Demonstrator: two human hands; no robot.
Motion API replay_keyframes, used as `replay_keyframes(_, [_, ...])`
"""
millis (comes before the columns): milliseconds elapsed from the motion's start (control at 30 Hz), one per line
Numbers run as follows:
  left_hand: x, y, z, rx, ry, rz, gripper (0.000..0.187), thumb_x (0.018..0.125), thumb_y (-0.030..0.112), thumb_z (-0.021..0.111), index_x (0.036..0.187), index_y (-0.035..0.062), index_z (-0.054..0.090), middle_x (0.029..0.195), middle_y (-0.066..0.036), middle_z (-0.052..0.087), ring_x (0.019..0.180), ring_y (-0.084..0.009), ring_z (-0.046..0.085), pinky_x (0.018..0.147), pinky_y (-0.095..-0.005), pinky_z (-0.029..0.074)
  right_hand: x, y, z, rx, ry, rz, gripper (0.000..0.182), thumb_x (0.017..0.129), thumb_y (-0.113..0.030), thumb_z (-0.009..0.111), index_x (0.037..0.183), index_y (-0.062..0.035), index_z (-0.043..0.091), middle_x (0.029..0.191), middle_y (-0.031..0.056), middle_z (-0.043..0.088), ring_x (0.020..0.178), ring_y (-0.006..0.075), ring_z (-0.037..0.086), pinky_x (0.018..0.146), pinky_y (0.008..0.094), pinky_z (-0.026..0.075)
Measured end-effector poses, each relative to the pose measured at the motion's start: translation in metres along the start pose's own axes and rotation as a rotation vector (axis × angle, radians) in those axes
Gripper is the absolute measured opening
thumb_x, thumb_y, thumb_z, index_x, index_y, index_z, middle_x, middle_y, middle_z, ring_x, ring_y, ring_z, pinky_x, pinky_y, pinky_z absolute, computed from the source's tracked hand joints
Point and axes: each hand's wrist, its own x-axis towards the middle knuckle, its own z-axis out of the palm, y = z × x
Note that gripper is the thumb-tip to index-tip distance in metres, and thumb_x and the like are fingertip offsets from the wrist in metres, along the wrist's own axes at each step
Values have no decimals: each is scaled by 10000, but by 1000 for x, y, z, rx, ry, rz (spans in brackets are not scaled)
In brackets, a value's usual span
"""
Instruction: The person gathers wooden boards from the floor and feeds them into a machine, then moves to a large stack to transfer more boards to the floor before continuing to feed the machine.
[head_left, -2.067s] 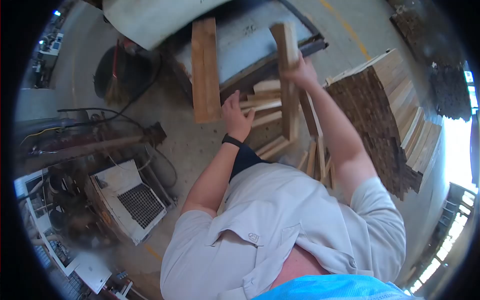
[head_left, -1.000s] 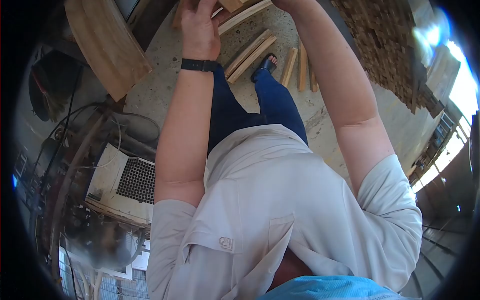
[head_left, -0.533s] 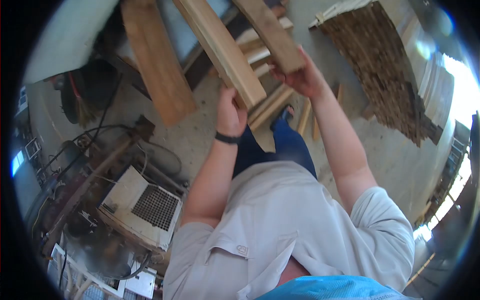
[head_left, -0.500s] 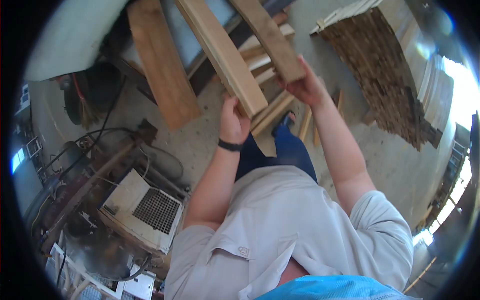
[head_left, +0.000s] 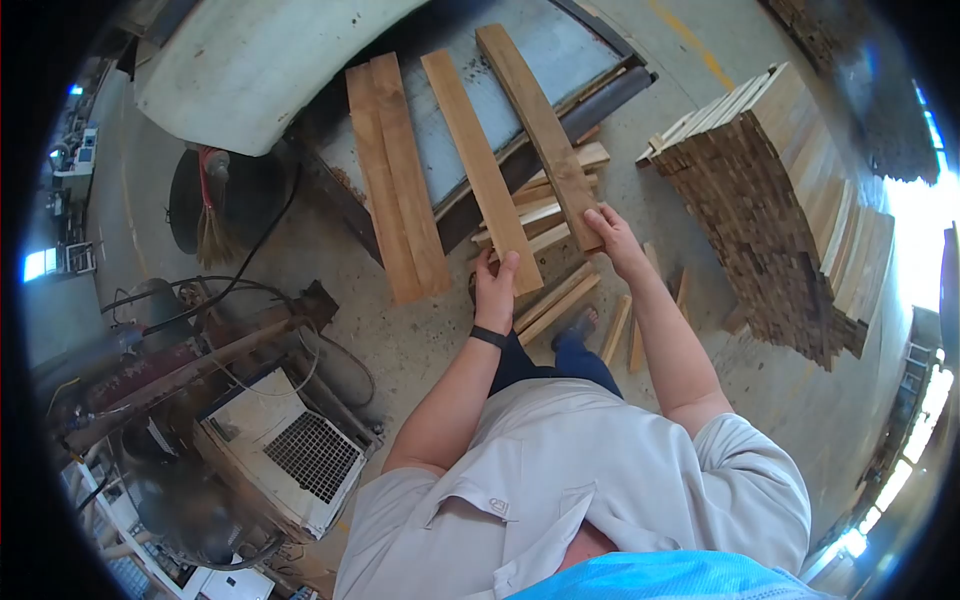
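My left hand is closed round the near end of a long, narrow wooden board, its thumb on top. A second, browner plank has its near end pinched in my right hand. Both slope away over the edge of a grey metal machine table. To the left, a wider pair of boards lies side by side, with near ends jutting past the table edge. The undersides of the held boards and some of my fingers are hidden.
A tall stack of planks stands on the right. Loose wood strips lie on the floor by my feet. At left are a broom, hoses and a white machine housing with a grille. A pale curved cover hangs over the table.
Both held boards have come down from a raised position and now lie flatter over the table. The view has shifted, showing more of the table and the boards' far ends.
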Motion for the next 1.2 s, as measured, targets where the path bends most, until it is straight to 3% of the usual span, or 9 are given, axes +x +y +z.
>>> replay_keyframes(133, [27,-24,2,140,35,95,661,1002,400,577,1460,-18,348,1335,-150,540,1204,-225,527,1042,-324,400,11,-3,7,-87,0,-31,576,939,-478,634,1320,-60,525,1063,50,639,874,129,636,638,286,532])
replay_keyframes(333, [51,-31,12,249,90,88,588,1047,391,483,1467,-4,365,1374,-107,519,1261,-189,480,1075,-311,362,14,7,12,-106,112,-139,595,940,-441,653,1377,-65,505,1086,55,635,912,138,632,709,294,540])
replay_keyframes(433, [47,-23,35,320,63,103,610,1053,394,446,1502,1,317,1432,-187,501,1297,-282,497,1066,-332,378,9,6,13,-84,85,-120,598,953,-380,655,1428,-64,472,1162,79,617,1000,152,617,791,304,531])
replay_keyframes(533, [62,-36,45,73,-38,72,572,1042,311,499,1509,28,328,1399,-151,532,1266,-245,516,1055,-324,391,11,7,9,-591,182,-329,589,959,-334,654,1450,-76,457,1254,100,586,1087,164,590,887,321,503])
replay_keyframes(700, [64,-23,55,62,-109,24,577,1018,248,556,1506,34,336,1297,-117,593,1151,-202,579,978,-310,451,9,-2,3,244,70,-21,589,941,-322,674,1419,-37,481,1265,95,592,1122,178,584,964,330,463])
replay_keyframes(833, [59,-19,53,-1,-131,-11,572,1006,214,586,1500,54,347,1274,-65,591,1102,-145,603,912,-280,506,23,10,-3,194,-196,24,583,937,-334,677,1391,-17,495,1239,90,611,1134,191,587,957,332,469])
replay_keyframes(1033, [62,-17,59,266,-80,58,496,1018,224,557,1457,36,420,1198,-69,628,1013,-132,627,848,-277,512,23,-7,13,-99,55,-151,641,889,-325,731,1386,-3,486,1254,132,605,1152,220,581,986,362,455])
replay_keyframes(1100, [67,-9,64,211,-100,28,474,1022,248,551,1427,22,458,1187,-71,633,1006,-136,627,849,-281,508,9,-21,20,-817,346,-458,800,802,-348,775,1456,-56,416,1358,234,505,1229,347,518,996,458,437])
replay_keyframes(1200, [71,6,70,78,-167,-43,451,1028,293,537,1363,-9,522,1178,-74,639,1004,-147,624,861,-290,502,-18,-32,49,-1151,409,-595,951,720,-387,812,1503,-104,352,1437,281,393,1278,448,428,1052,537,366])
